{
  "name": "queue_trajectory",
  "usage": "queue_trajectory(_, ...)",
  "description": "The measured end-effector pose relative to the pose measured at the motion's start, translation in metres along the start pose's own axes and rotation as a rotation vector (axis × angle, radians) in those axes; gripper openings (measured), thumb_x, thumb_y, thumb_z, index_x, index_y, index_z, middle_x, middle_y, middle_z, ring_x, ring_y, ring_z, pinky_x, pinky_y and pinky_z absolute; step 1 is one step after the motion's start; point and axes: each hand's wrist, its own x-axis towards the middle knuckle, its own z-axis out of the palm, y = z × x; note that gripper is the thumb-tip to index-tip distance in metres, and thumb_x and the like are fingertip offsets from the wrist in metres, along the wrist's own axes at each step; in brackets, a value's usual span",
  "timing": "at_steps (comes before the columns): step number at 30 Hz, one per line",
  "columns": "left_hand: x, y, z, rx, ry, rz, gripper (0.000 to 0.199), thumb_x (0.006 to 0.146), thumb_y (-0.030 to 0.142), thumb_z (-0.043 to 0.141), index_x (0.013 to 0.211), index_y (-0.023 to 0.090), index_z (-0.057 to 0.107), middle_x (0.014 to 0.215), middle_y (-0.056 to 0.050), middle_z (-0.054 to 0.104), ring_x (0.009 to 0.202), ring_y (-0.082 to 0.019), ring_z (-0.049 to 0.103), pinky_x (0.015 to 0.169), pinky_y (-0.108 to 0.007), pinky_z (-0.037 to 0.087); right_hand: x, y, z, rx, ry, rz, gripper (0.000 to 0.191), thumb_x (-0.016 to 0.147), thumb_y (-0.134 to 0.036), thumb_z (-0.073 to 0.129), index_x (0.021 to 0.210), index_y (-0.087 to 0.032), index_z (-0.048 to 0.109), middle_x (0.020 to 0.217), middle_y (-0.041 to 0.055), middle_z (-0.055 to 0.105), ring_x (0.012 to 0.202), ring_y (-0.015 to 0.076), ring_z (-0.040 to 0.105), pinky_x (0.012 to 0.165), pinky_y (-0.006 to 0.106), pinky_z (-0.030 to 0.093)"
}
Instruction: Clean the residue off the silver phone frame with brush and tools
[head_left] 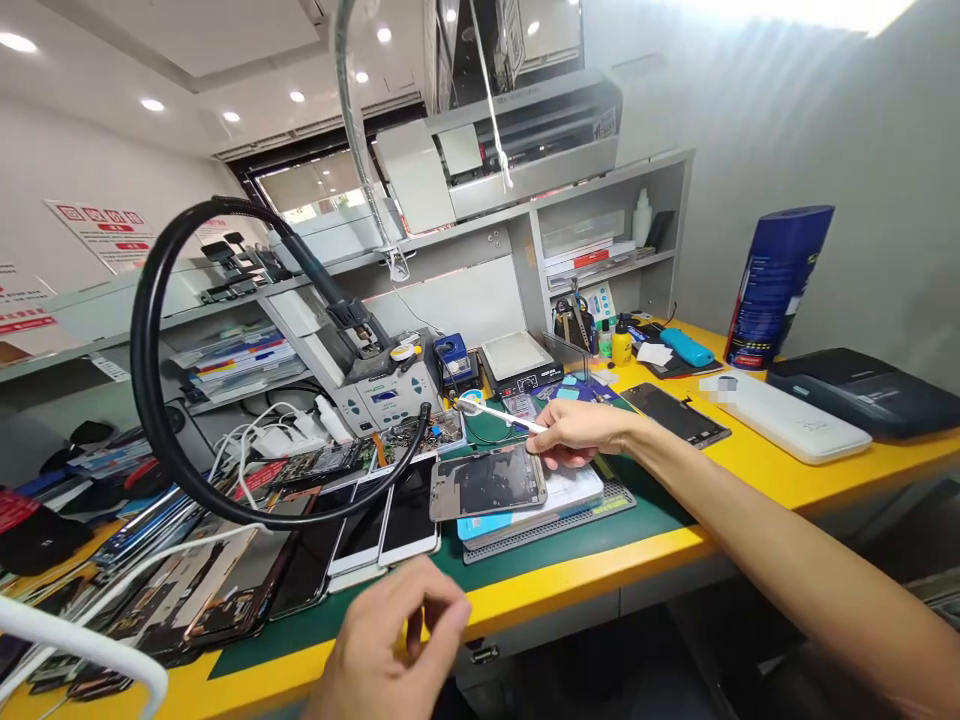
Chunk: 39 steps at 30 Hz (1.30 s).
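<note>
My right hand (576, 432) grips a white toothbrush (501, 415) by its handle, its bristled head pointing left. Below it lies a phone screen assembly (480, 490), its dark back facing up with pale specks on it. The bristles are above the panel and apart from it. That panel rests on a white and blue box or thick book (525, 526), itself on a grey perforated plate (619, 498). My left hand (394, 640) hovers in front of the desk's near edge, fingers curled and thumb meeting the index finger, with nothing visible between them.
Several phones and screens (409, 520) line the green mat to the left. A thick black hose (150, 370) arches over them from a hot-air station (386, 400). White cables (112, 650) cross the near left. A white power bank (795, 415) and a blue can (776, 290) stand right.
</note>
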Motion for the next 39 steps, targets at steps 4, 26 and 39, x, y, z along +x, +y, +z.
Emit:
queue_trajectory(4, 0.041, -0.005, -0.007, 0.020, 0.021, 0.029, 0.012, 0.098, 0.025, 0.055, 0.089, 0.023, 0.062, 0.086, -0.001, 0.066, 0.079, -0.014, 0.062, 0.071, -0.026, 0.051, 0.001, 0.004, -0.003, -0.080, 0.044, 0.010, 0.028, 0.100, -0.037, 0.061, 0.085, -0.013, 0.063, 0.065, -0.0064, 0.056, 0.045, 0.0046, 0.045, 0.041, 0.017, 0.039)
queue_trajectory(26, 0.124, -0.073, 0.016, -0.193, 0.082, -0.111, 0.025, 0.096, 0.036, 0.058, 0.115, 0.022, 0.066, 0.106, -0.004, 0.069, 0.088, -0.017, 0.064, 0.080, -0.031, 0.052, -0.005, 0.009, -0.016, 0.314, -0.078, 0.017, 0.034, 0.091, -0.043, 0.067, 0.096, -0.010, 0.072, 0.051, -0.0077, 0.048, 0.032, 0.0036, 0.036, 0.029, 0.016, 0.021)
queue_trajectory(39, 0.117, -0.065, 0.019, -0.394, 0.296, -0.093, 0.016, 0.095, 0.027, 0.063, 0.105, 0.021, 0.073, 0.098, -0.001, 0.073, 0.090, -0.013, 0.066, 0.082, -0.024, 0.049, -0.005, 0.009, -0.013, 0.418, -0.191, 0.021, 0.037, 0.093, -0.032, 0.061, 0.109, -0.002, 0.076, 0.045, -0.0007, 0.057, 0.026, 0.0031, 0.030, 0.027, 0.016, 0.016)
